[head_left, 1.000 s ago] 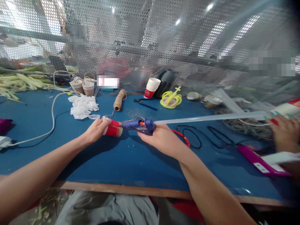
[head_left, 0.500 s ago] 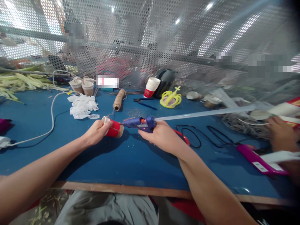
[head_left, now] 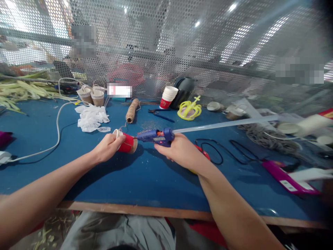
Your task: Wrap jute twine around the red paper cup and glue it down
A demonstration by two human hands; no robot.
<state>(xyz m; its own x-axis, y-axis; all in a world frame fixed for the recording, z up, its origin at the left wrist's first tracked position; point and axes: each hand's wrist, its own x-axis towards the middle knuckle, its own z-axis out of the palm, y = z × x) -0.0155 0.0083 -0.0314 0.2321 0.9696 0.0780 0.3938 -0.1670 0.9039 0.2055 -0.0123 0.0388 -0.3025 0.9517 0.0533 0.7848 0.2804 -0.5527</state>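
Note:
My left hand (head_left: 108, 146) is closed around the rim end of a red paper cup (head_left: 126, 144), which lies tilted on its side above the table. Twine is wound around the cup's base end. In my right hand (head_left: 179, 149) is a blue hot glue gun (head_left: 155, 136), its nozzle at the cup's side near the twine; whether it touches I cannot tell. A long clear glue stick (head_left: 221, 124) juts from the gun's back. Behind the cup lies a spool of twine (head_left: 132, 111), with a strand running down toward the cup.
Crumpled white plastic (head_left: 92, 117), two twine-wrapped cups (head_left: 97, 96), pliers (head_left: 162, 115), stacked paper cups (head_left: 169, 95) and a yellow crown (head_left: 189, 109) stand or lie farther back. A purple power strip (head_left: 286, 178), black cable and grey cord (head_left: 270, 139) are at right. A perforated metal screen rises behind.
Another person's hand at the far right has gone out of view. My hands, the cup and the glue gun have barely moved.

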